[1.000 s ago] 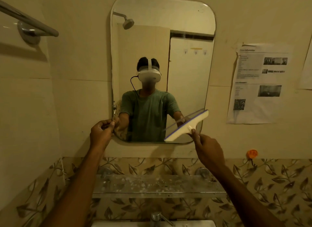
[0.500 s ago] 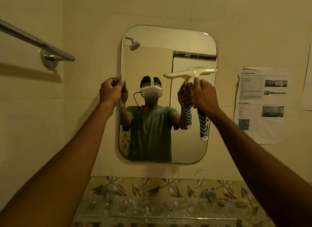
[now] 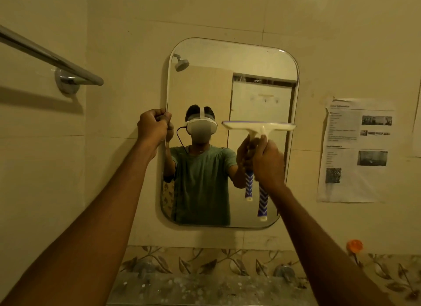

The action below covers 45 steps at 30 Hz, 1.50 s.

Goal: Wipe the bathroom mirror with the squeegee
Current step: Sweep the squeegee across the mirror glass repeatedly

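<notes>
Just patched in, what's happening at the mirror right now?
A person is squeegeeing the bathroom mirror. The right hand grips the squeegee by its blue-and-white handle, with the blade level across the right half of the glass at about mid-height. The left hand is closed on the mirror's left edge, apparently steadying it. Whether the glass below the blade has been wiped can't be told.
</notes>
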Each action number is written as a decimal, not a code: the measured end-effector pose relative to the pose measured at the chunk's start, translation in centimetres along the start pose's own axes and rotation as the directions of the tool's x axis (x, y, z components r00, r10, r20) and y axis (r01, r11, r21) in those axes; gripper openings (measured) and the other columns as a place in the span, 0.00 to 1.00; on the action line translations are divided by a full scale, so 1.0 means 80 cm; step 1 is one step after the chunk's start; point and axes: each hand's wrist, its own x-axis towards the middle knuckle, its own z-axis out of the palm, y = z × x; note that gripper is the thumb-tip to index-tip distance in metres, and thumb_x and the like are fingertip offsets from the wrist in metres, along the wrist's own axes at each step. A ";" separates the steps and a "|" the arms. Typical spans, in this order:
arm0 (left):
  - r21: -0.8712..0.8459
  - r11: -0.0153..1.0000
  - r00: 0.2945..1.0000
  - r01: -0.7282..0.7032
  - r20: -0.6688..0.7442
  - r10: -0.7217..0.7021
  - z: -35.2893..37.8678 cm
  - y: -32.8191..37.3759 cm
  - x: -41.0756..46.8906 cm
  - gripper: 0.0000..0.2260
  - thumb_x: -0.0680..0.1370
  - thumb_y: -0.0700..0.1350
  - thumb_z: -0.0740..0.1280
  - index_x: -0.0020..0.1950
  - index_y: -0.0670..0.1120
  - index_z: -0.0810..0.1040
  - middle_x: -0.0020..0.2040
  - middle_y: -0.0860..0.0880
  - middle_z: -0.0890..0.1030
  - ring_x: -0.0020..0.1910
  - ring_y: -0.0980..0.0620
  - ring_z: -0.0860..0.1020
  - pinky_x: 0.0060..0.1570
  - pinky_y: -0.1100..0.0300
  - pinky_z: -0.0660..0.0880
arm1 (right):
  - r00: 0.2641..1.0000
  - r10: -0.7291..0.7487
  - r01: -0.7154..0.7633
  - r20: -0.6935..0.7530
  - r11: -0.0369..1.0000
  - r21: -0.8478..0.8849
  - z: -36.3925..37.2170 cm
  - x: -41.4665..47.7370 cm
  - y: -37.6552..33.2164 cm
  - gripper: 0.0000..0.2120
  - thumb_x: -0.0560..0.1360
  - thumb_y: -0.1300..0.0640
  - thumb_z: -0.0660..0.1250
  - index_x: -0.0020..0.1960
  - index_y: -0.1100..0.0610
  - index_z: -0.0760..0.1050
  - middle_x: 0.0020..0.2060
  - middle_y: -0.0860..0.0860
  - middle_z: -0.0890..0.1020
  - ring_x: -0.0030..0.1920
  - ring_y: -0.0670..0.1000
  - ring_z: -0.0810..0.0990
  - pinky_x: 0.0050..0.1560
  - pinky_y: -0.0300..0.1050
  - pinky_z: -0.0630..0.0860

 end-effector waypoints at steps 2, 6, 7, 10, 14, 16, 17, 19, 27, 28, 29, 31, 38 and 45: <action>0.005 1.000 1.000 0.000 -0.002 0.000 -0.001 0.000 0.000 0.04 0.80 0.43 0.65 0.54 0.46 0.76 0.37 0.49 0.79 0.33 0.55 0.78 0.33 0.65 0.78 | 1.000 -0.002 0.002 0.008 1.000 -0.019 0.001 -0.017 0.009 0.19 0.84 0.47 0.49 0.49 0.57 0.73 0.35 0.51 0.79 0.35 0.51 0.81 0.33 0.43 0.79; 0.017 1.000 1.000 0.006 0.018 -0.007 -0.004 0.001 0.001 0.04 0.80 0.43 0.65 0.54 0.47 0.76 0.38 0.48 0.80 0.35 0.53 0.78 0.38 0.59 0.80 | 0.997 -0.068 0.067 -0.037 0.998 -0.021 -0.009 0.017 -0.008 0.20 0.84 0.46 0.50 0.43 0.53 0.73 0.32 0.49 0.79 0.28 0.45 0.80 0.26 0.37 0.74; 0.012 1.000 1.000 0.011 0.018 -0.011 -0.005 0.000 0.001 0.04 0.80 0.43 0.65 0.54 0.46 0.76 0.38 0.47 0.80 0.36 0.52 0.79 0.40 0.56 0.80 | 0.994 -0.089 0.089 -0.062 0.996 -0.007 -0.013 0.037 -0.019 0.19 0.84 0.46 0.50 0.40 0.51 0.72 0.30 0.48 0.78 0.25 0.42 0.78 0.23 0.33 0.72; -0.001 1.000 1.000 0.016 0.013 -0.016 -0.004 0.000 0.001 0.04 0.80 0.43 0.65 0.54 0.45 0.76 0.39 0.45 0.80 0.37 0.49 0.79 0.44 0.51 0.80 | 0.980 -0.152 0.151 -0.130 0.988 -0.012 -0.028 0.102 -0.058 0.20 0.84 0.47 0.50 0.37 0.49 0.69 0.27 0.46 0.75 0.21 0.35 0.74 0.20 0.26 0.66; 0.027 1.000 1.000 -0.009 0.002 0.009 -0.002 -0.002 0.000 0.04 0.80 0.44 0.65 0.54 0.46 0.76 0.38 0.47 0.81 0.36 0.50 0.79 0.42 0.54 0.80 | 0.968 -0.183 0.172 -0.173 0.982 -0.075 -0.035 0.151 -0.082 0.21 0.84 0.47 0.49 0.41 0.53 0.73 0.30 0.43 0.74 0.27 0.39 0.74 0.27 0.30 0.66; 0.009 1.000 1.000 0.001 0.002 -0.001 -0.001 -0.001 -0.001 0.04 0.80 0.43 0.65 0.54 0.46 0.76 0.38 0.47 0.80 0.36 0.50 0.79 0.40 0.54 0.80 | 0.977 -0.173 0.168 -0.121 0.984 -0.055 -0.029 0.137 -0.072 0.21 0.84 0.47 0.48 0.40 0.51 0.71 0.30 0.46 0.77 0.26 0.40 0.76 0.24 0.31 0.70; -0.006 1.000 1.000 0.009 0.003 -0.009 -0.001 -0.001 -0.002 0.03 0.80 0.43 0.65 0.53 0.46 0.76 0.38 0.46 0.80 0.36 0.49 0.78 0.41 0.53 0.81 | 0.983 -0.159 0.155 -0.090 0.987 -0.046 -0.026 0.123 -0.062 0.21 0.84 0.46 0.47 0.40 0.51 0.71 0.31 0.49 0.79 0.26 0.41 0.78 0.24 0.32 0.73; -0.020 1.000 1.000 0.015 0.009 -0.015 -0.002 -0.002 -0.001 0.02 0.80 0.42 0.64 0.51 0.46 0.76 0.38 0.44 0.80 0.37 0.47 0.78 0.44 0.47 0.81 | 0.995 -0.080 0.078 -0.060 0.996 -0.033 -0.015 0.084 -0.038 0.21 0.84 0.44 0.47 0.41 0.51 0.71 0.33 0.52 0.81 0.29 0.46 0.81 0.25 0.38 0.78; 0.029 1.000 1.000 0.004 0.002 -0.004 -0.006 -0.013 -0.003 0.05 0.79 0.45 0.67 0.53 0.45 0.78 0.44 0.42 0.83 0.42 0.44 0.82 0.47 0.46 0.82 | 1.000 -0.003 0.002 -0.006 0.997 -0.080 0.007 -0.026 0.011 0.21 0.84 0.45 0.47 0.42 0.52 0.71 0.33 0.51 0.78 0.32 0.51 0.80 0.32 0.46 0.79; 0.027 1.000 1.000 0.009 0.008 -0.009 -0.010 -0.017 -0.005 0.07 0.78 0.45 0.67 0.54 0.44 0.78 0.44 0.43 0.83 0.43 0.45 0.82 0.46 0.49 0.82 | 1.000 -0.014 0.014 -0.012 0.998 -0.065 0.007 -0.021 0.006 0.20 0.84 0.45 0.48 0.41 0.51 0.71 0.32 0.49 0.78 0.31 0.50 0.80 0.30 0.44 0.77; 0.025 1.000 1.000 0.010 0.017 -0.011 -0.013 -0.020 -0.007 0.09 0.78 0.45 0.68 0.56 0.43 0.79 0.43 0.44 0.83 0.43 0.47 0.82 0.45 0.52 0.82 | 0.999 -0.029 0.028 -0.025 0.998 -0.047 0.006 -0.012 -0.002 0.20 0.84 0.46 0.48 0.39 0.50 0.70 0.30 0.48 0.77 0.29 0.47 0.79 0.27 0.42 0.75; 0.044 0.999 0.999 0.004 0.033 -0.005 -0.019 -0.026 -0.011 0.11 0.77 0.46 0.69 0.57 0.43 0.79 0.46 0.44 0.83 0.46 0.48 0.82 0.49 0.54 0.81 | 0.996 -0.073 0.071 -0.059 0.997 -0.034 0.005 0.014 -0.023 0.19 0.84 0.46 0.49 0.37 0.47 0.69 0.28 0.48 0.76 0.25 0.44 0.78 0.24 0.38 0.74; 0.039 0.999 0.998 0.033 0.044 -0.035 -0.028 -0.048 -0.030 0.06 0.76 0.47 0.71 0.51 0.49 0.79 0.49 0.44 0.83 0.51 0.46 0.82 0.56 0.47 0.79 | 0.995 -0.076 0.072 -0.069 0.996 -0.056 0.011 0.028 -0.026 0.20 0.84 0.44 0.48 0.38 0.48 0.69 0.29 0.48 0.77 0.27 0.47 0.78 0.27 0.42 0.76; 0.031 0.998 0.998 0.051 0.041 -0.052 -0.031 -0.060 -0.038 0.05 0.76 0.46 0.70 0.52 0.49 0.79 0.50 0.46 0.83 0.52 0.48 0.81 0.58 0.49 0.78 | 0.998 0.062 -0.063 -0.013 0.988 -0.143 0.037 -0.096 0.037 0.21 0.83 0.45 0.48 0.37 0.49 0.70 0.28 0.46 0.76 0.27 0.41 0.75 0.23 0.28 0.63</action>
